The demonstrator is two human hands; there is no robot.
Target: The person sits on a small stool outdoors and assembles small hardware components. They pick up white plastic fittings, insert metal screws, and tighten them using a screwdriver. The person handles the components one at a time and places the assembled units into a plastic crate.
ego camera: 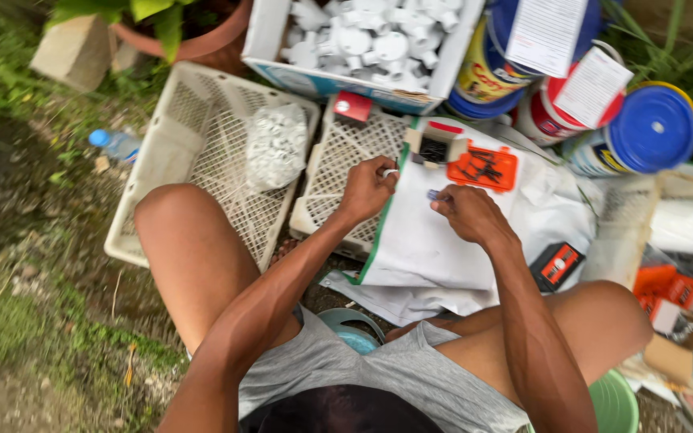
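I sit on the ground with bare knees apart. My left hand point(368, 188) is closed on a small white fitting point(390, 172) held over a white sack with a green edge point(435, 240). My right hand point(463, 211) pinches a small blue-tipped piece point(433, 194) just right of the fitting, a short gap away from it. Beyond both hands lies an orange tray of dark screws point(484, 167) beside a small open box point(435, 147).
Two white plastic crates point(182, 160) point(338, 160) lie flat ahead, one bearing a clear bag of white parts point(276, 144). A box of white pipe fittings point(366, 36), paint cans with blue lids point(651, 128), a plant pot point(194, 36), a water bottle point(114, 144) and cardboard boxes point(679, 313) surround me.
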